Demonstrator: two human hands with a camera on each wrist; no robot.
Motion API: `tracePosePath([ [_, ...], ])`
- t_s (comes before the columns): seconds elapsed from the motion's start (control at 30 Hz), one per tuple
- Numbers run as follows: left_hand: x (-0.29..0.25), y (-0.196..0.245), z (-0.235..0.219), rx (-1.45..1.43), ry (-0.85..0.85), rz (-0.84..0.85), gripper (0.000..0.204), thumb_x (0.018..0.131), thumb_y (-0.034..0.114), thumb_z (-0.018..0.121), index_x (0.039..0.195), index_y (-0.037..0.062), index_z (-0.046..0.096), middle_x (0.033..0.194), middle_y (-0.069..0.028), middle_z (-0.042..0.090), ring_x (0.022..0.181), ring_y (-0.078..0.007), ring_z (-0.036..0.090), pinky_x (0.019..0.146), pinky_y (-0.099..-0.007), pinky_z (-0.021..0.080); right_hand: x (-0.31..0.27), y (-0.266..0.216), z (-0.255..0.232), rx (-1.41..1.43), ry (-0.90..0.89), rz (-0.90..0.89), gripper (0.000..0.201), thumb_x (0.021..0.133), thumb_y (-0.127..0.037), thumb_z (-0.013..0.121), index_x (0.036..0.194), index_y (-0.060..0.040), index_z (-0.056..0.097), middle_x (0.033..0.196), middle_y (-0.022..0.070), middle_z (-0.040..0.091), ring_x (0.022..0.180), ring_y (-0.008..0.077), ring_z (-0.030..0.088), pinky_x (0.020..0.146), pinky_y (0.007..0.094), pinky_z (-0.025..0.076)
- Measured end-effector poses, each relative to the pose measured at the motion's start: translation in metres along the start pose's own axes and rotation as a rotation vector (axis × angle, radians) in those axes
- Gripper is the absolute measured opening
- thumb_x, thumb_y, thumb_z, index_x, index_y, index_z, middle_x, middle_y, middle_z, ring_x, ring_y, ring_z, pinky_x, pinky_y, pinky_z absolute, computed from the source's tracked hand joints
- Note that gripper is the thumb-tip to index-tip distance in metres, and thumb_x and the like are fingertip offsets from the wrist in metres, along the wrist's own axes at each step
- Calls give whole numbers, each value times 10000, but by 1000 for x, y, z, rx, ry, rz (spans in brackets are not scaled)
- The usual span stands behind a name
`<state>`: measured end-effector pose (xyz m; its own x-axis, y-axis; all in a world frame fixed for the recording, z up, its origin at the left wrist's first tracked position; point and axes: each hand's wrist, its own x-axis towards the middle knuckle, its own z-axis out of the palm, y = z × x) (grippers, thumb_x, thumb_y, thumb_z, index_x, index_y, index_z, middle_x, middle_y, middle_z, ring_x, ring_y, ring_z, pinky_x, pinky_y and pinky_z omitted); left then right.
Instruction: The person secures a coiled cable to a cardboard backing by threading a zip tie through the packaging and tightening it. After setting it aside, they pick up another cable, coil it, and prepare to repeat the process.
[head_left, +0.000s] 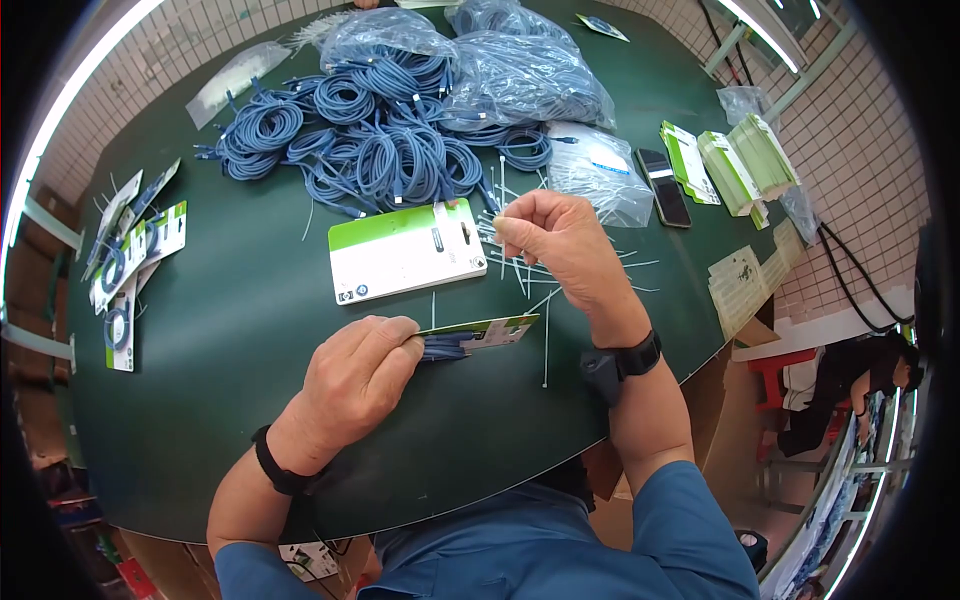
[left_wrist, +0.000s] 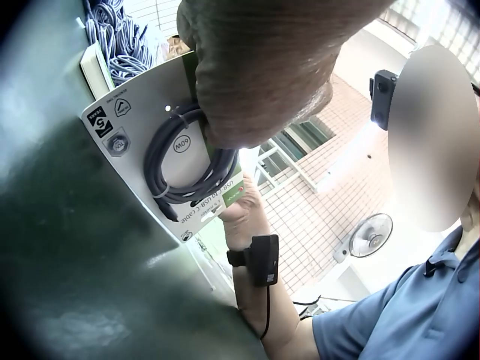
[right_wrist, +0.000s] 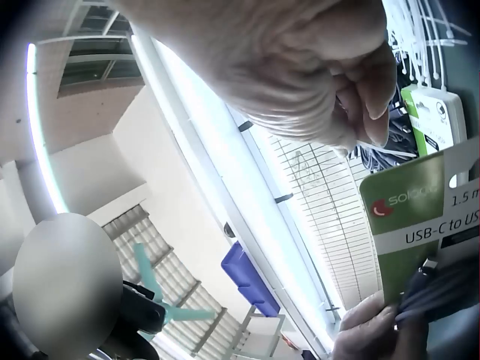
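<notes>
My left hand (head_left: 360, 385) grips a green-and-white packaging card (head_left: 505, 333), held edge-on just above the table. A coiled blue USB-C cable (head_left: 445, 347) lies against the card; the left wrist view shows the coil (left_wrist: 155, 169) bound by a tie and fixed to the card's face. My right hand (head_left: 565, 245) is raised beyond the card, thumb and fingertips pinched on a thin white cable tie (right_wrist: 369, 148). Under that hand, loose cable ties (head_left: 527, 280) are scattered. A stack of cards (head_left: 400, 255) lies flat just past my left hand.
Many coiled blue cables (head_left: 390, 150) and plastic bags of cables (head_left: 525, 80) fill the far side. A bag of ties (head_left: 600, 175), a phone (head_left: 665, 190) and card stacks (head_left: 735, 170) lie at right. Cards with cables attached (head_left: 125, 260) sit at left.
</notes>
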<state>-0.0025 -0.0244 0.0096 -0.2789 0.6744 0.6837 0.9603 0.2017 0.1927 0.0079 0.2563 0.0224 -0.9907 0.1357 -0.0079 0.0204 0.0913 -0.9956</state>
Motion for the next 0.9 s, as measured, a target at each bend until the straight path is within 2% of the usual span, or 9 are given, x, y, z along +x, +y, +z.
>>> tracePosePath([
  [0.2,-2,1,0,7,-24,16,170,757,-24,733,905,-21,647,963,-134,674,781,-260,698,678,-351,588,-1,5,16,150,-132,191,118,963,-142,764,989,-42,709,828,22,723,735,69,685,643,191,509],
  [0.43,-1,0,-1,-57,-30,30,253,729,-82,789,914,-14,631,968,-144,699,753,-276,699,648,-356,581,-5,19,30,299,-230,330,132,970,-142,766,1010,-50,682,899,28,719,761,68,691,647,189,522],
  [0.6,-6,-3,1,-72,-38,40,292,687,-77,805,909,-14,627,977,-144,700,760,-287,699,651,-355,577,-5,22,39,345,-317,350,124,978,-130,753,1021,-40,680,931,33,716,768,67,692,673,187,546],
  [0.73,-4,-5,6,-55,3,63,183,728,-21,756,860,-6,630,915,-115,650,714,-240,665,601,-340,546,-5,23,41,343,-334,360,127,979,-125,751,1035,-36,679,928,34,715,774,70,697,685,180,557],
  [0.9,-4,-5,7,-63,2,62,189,728,-28,764,862,-2,632,916,-113,650,701,-233,659,584,-335,534,-4,29,41,339,-361,335,138,973,-119,757,1044,-31,679,928,37,714,786,79,707,683,173,559],
])
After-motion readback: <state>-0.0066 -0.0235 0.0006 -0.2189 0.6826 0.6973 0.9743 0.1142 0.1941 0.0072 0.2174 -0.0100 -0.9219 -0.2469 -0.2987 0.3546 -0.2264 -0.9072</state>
